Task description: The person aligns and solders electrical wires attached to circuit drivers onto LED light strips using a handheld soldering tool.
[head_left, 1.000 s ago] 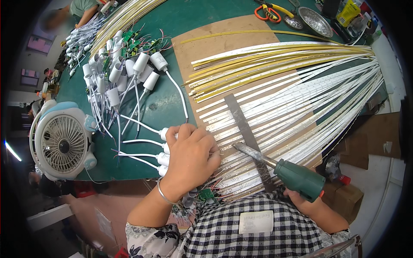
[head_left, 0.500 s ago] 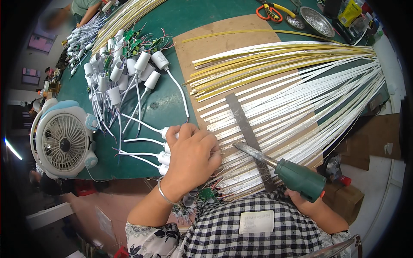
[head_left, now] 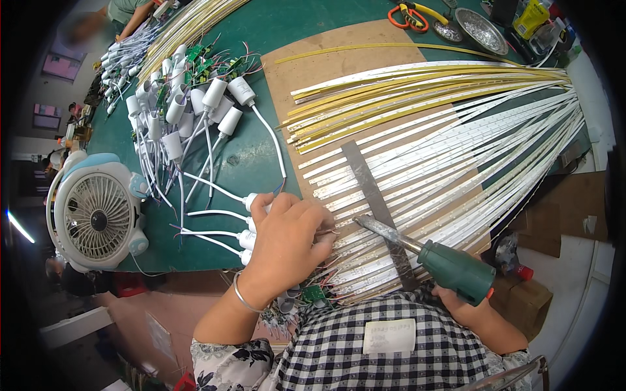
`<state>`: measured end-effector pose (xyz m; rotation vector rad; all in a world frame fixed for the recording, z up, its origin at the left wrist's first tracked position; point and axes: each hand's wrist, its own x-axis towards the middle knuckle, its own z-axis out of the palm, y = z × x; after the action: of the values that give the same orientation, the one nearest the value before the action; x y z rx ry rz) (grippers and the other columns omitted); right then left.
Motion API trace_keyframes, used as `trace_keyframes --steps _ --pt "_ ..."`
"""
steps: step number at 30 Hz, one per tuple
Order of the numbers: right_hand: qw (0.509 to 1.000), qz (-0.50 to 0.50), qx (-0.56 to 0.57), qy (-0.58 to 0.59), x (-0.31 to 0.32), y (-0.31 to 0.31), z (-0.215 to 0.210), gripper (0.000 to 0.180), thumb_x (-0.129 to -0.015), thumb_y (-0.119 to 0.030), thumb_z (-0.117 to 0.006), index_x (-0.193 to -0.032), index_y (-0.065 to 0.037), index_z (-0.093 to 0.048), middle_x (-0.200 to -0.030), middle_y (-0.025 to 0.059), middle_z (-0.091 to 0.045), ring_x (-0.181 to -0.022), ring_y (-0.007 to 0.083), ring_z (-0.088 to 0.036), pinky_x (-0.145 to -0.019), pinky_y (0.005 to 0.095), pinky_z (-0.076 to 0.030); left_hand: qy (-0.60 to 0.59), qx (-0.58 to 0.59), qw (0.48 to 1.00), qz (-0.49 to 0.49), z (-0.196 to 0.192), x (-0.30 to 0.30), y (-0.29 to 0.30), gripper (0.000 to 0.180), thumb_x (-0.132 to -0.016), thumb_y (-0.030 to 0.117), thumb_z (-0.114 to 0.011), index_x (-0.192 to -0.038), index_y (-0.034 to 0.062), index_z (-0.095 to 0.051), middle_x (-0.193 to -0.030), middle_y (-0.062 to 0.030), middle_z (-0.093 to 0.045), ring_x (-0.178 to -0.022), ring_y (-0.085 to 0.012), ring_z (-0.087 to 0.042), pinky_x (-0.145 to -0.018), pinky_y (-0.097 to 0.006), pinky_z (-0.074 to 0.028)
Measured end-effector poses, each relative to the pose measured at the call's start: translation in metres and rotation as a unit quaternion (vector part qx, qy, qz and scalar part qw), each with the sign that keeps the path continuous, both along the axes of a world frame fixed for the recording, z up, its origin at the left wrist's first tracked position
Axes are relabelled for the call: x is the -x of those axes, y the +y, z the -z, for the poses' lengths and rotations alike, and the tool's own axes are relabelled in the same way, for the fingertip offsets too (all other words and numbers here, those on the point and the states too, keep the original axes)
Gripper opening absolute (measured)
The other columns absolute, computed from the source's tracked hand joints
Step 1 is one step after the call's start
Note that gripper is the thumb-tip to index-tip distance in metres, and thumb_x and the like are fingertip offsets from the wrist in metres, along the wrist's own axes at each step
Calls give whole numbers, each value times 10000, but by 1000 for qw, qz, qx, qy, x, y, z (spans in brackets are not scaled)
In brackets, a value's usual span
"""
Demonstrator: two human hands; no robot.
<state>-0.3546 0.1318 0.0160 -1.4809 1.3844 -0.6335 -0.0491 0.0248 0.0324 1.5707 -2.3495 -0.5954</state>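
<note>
My right hand (head_left: 460,306) grips a soldering iron (head_left: 456,270) with a dark green body. Its metal tip rests at or just over the left ends of the white LED strips (head_left: 398,199). My left hand (head_left: 290,238) is closed beside that tip, fingers bent down, with a thin wire (head_left: 331,232) poking out from the pinch. Under and beside this hand lie white lamp caps (head_left: 246,240) with white cables, partly covered by it. A flat dark metal bar (head_left: 375,195) lies across the strips. Green circuit boards (head_left: 314,293) with wires sit near my apron.
A cardboard sheet (head_left: 339,55) lies under the strips on the green table (head_left: 248,166). More lamp caps (head_left: 173,107) pile up at the left, behind a small fan (head_left: 98,218). Orange-handled scissors (head_left: 409,19) and a metal dish (head_left: 481,31) are far right. Another person's arm (head_left: 135,19) shows far left.
My left hand has shifted slightly, its thumb and fingers now a little further apart from the strips, and a wire end shows at its fingertips. The soldering iron has barely moved.
</note>
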Motion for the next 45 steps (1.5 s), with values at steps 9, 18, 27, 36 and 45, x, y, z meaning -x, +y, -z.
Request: trace_keyframes --steps 9,18,27,36,45 --pt "1000 1 8 -7 0 -1 0 318 -846 -150 -686 -1139 -26 -668 -1134 133 -670 -1079 320 -592 -943 422 -448 -73 104 982 137 2 -11 -3 187 -703 128 -755 -874 187 -705 -846 59 -641 -869 -141 -592 -970 -468 -313" --pt "995 -60 66 -38 -5 -18 -4 350 -910 -107 -642 -1205 60 -557 -862 80 -627 -692 145 -643 -631 273 -536 -76 164 973 145 6 -11 1 103 -767 145 -638 -847 190 -685 -809 55 -596 -901 -119 -595 -1008 -481 -296" --pt "997 -19 -47 -63 -13 -18 -13 308 -851 -149 -687 -1131 -22 -672 -1108 129 -699 -1050 281 -654 -927 404 -478 -88 188 969 134 9 -11 6 146 -751 144 -669 -873 215 -705 -826 79 -621 -887 -113 -586 -1004 -483 -250" --pt "998 -45 27 -39 -14 -20 -12 288 -848 -141 -678 -1112 -25 -676 -1079 134 -703 -1010 298 -670 -924 407 -485 -97 203 965 132 8 -9 8 146 -756 150 -650 -882 209 -693 -832 78 -612 -879 -112 -580 -1002 -474 -244" --pt "996 16 -76 -41 8 -3 -1 260 -838 -129 -695 -1072 -15 -679 -1059 122 -691 -954 304 -638 -894 393 -471 -108 204 964 133 8 -8 8 139 -759 158 -639 -877 211 -691 -841 77 -610 -877 -113 -574 -1004 -467 -239"
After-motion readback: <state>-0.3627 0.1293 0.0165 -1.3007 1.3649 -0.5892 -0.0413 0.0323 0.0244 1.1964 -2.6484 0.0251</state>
